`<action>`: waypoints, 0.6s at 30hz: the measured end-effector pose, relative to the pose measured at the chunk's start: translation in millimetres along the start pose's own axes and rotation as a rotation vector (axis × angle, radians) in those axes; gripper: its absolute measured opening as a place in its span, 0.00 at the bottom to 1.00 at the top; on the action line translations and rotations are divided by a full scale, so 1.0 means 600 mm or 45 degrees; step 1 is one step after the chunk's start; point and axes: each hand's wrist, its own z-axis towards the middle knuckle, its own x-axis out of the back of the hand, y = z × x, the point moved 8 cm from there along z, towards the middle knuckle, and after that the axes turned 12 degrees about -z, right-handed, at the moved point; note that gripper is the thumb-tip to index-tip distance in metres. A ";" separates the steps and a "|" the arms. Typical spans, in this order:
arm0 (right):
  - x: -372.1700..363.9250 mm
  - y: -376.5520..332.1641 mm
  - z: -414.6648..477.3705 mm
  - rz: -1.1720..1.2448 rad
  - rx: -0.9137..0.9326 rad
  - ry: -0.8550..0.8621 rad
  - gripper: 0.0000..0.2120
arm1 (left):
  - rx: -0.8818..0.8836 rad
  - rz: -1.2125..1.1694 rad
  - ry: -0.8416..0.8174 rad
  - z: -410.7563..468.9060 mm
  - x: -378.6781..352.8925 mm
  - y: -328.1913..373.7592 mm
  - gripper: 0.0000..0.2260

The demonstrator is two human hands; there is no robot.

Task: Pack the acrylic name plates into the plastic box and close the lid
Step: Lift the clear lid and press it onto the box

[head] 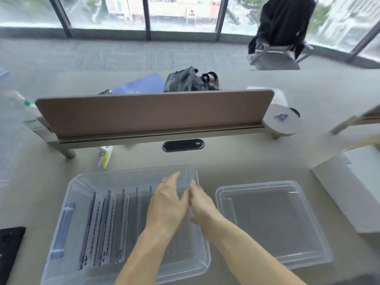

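A clear plastic box point(61, 233) stands on the desk in front of me at the left. Several acrylic name plates point(109, 219) with printed inserts stand upright in a row in its left half. Both hands are inside the right half of the box, close together. My right hand point(202, 204) appears to pinch the edge of a clear name plate point(189, 195) held upright between the hands; blur hides its outline. My left hand point(166, 204) rests flat against its left side, fingers stretched. The clear lid point(273, 223) lies to the right of the box.
A brown desk divider point(154, 114) runs across behind the box, with a cable grommet point(183, 145) below it. A white and yellow bottle point(104, 156) lies behind the box. A white carton point(349, 192) stands at the right, and a black cloth point(10, 247) lies at the lower left.
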 end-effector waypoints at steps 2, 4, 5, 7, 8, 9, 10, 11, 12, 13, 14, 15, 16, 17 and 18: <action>0.077 -0.027 -0.036 0.064 0.092 0.135 0.29 | -0.155 -0.134 -0.023 0.002 -0.004 0.085 0.25; 0.170 -0.032 -0.077 0.117 0.114 0.310 0.30 | -0.241 -0.234 -0.067 0.002 -0.022 0.154 0.24; 0.217 -0.027 -0.097 0.135 0.118 0.380 0.30 | -0.259 -0.263 -0.102 0.000 -0.036 0.180 0.23; 0.304 -0.001 -0.130 0.173 0.095 0.465 0.29 | -0.263 -0.297 -0.170 -0.005 -0.071 0.215 0.23; 0.343 0.019 -0.142 0.193 0.066 0.495 0.29 | -0.242 -0.316 -0.208 -0.008 -0.090 0.223 0.23; 0.378 0.039 -0.150 0.205 0.039 0.525 0.29 | -0.201 -0.344 -0.242 -0.012 -0.109 0.226 0.22; 0.408 0.058 -0.153 0.209 0.009 0.558 0.30 | -0.148 -0.382 -0.268 -0.014 -0.129 0.224 0.22; 0.436 0.077 -0.152 0.206 -0.025 0.590 0.30 | -0.087 -0.424 -0.295 -0.016 -0.150 0.217 0.22; 0.459 0.094 -0.146 0.193 -0.053 0.608 0.31 | -0.027 -0.473 -0.314 -0.017 -0.169 0.208 0.22; 0.479 0.107 -0.136 0.172 -0.068 0.614 0.31 | 0.031 -0.522 -0.321 -0.018 -0.188 0.197 0.23; 0.496 0.118 -0.126 0.140 -0.080 0.611 0.31 | 0.080 -0.554 -0.312 -0.018 -0.204 0.187 0.23; 0.512 0.128 -0.115 0.100 -0.098 0.606 0.31 | 0.120 -0.562 -0.292 -0.019 -0.218 0.177 0.24; 0.527 0.139 -0.103 0.072 -0.113 0.586 0.31 | 0.152 -0.556 -0.267 -0.019 -0.233 0.169 0.26; 0.542 0.152 -0.088 0.045 -0.122 0.557 0.32 | 0.182 -0.544 -0.243 -0.019 -0.248 0.161 0.27; 0.558 0.167 -0.070 0.020 -0.135 0.527 0.32 | 0.212 -0.531 -0.218 -0.018 -0.264 0.154 0.28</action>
